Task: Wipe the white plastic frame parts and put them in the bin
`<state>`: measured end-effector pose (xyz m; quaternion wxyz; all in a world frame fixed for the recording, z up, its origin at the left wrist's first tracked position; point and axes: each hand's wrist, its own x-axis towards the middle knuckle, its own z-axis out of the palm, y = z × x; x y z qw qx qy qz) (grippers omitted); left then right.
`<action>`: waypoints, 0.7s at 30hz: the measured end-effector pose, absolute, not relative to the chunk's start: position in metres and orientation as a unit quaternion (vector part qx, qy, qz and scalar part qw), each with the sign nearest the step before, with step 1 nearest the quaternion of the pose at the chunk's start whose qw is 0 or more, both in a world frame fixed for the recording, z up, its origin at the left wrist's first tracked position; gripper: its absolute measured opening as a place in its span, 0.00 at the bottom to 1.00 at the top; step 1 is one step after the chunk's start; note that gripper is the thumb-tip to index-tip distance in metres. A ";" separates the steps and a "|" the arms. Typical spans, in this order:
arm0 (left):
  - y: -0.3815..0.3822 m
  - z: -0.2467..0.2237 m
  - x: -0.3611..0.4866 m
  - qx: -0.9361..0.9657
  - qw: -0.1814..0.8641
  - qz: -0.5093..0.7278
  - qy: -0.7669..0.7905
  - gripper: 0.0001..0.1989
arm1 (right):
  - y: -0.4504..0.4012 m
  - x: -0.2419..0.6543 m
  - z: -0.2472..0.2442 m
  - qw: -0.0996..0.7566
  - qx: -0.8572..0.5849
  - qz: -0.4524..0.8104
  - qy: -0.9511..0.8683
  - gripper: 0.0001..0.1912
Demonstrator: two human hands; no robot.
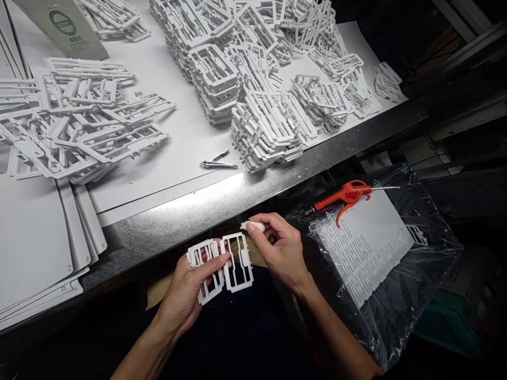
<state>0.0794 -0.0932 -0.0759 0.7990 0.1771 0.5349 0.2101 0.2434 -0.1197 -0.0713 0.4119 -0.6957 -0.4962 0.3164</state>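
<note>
My L hand (184, 301) grips two white plastic lattice frames (246, 264), held side by side in my lap area, below the table, fingers closed across them. My R hand (283, 253) pinches a small white wad (252, 226), material unclear, between thumb & fingers, just beside the frames' top corner. A tan cardboard sheet (158, 289) lies beneath the hands.

Above, at the brushed-steel table edge (170, 228), small steel clippers (218, 163) lie on a white sheet (156, 158), near the edge, w/ stacked piles of white plastic frames (257, 116) behind & a looser white frame heap (79, 124) to the L.

To my R, a bright orange air blow gun (344, 194) w/ thin metal nozzle rests on a clear plastic bag (428, 253), beside a flat stack of white lattice parts (364, 248) on the same bag.
</note>
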 end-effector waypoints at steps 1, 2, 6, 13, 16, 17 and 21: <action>-0.093 -0.075 0.080 0.178 0.798 0.207 0.537 0.13 | -0.119 0.246 -0.071 0.412 -0.700 0.309 -0.495 0.03; -0.092 -0.075 0.080 0.178 0.797 0.205 0.540 0.13 | -0.119 0.248 -0.071 0.412 -0.704 0.303 -0.492 0.03; -0.088 -0.076 0.083 0.169 0.793 0.214 0.545 0.12 | -0.121 0.255 -0.072 0.410 -0.712 0.301 -0.484 0.03; -0.083 -0.080 0.086 0.134 0.784 0.223 0.563 0.12 | -0.133 0.252 -0.073 0.393 -0.674 0.341 -0.525 0.04; -0.083 -0.080 0.088 0.129 0.787 0.223 0.560 0.12 | -0.136 0.253 -0.070 0.384 -0.674 0.341 -0.530 0.05; -0.082 -0.079 0.089 0.128 0.789 0.221 0.559 0.12 | -0.136 0.254 -0.070 0.380 -0.675 0.342 -0.532 0.05; -0.080 -0.077 0.095 0.115 0.782 0.226 0.569 0.11 | -0.141 0.259 -0.065 0.350 -0.666 0.355 -0.554 0.05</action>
